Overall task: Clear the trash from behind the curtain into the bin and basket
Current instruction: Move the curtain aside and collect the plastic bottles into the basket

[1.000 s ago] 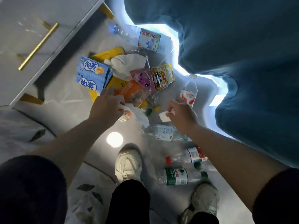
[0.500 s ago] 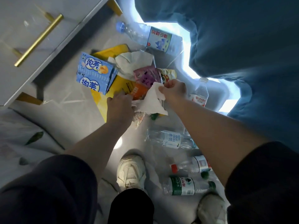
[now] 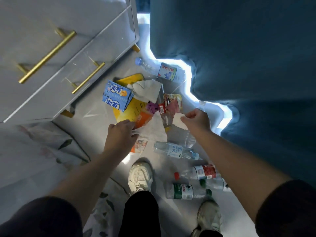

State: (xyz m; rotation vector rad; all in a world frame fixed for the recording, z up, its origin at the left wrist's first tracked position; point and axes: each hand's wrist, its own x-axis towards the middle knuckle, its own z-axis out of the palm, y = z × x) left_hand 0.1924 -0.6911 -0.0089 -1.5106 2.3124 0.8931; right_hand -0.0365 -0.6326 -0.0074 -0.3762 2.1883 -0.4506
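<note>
Head view: right hand (image 3: 196, 119) pinches a tissue (image 3: 177, 119); left hand (image 3: 120, 134) grasps another tissue (image 3: 153, 130) among bottles.

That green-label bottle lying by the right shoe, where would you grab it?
Around the middle, from above. The green-label bottle lies flat on its side on the floor, green cap toward the right shoe, so its round body is open to fingers closing across it. It looks empty, so probably light.
</note>
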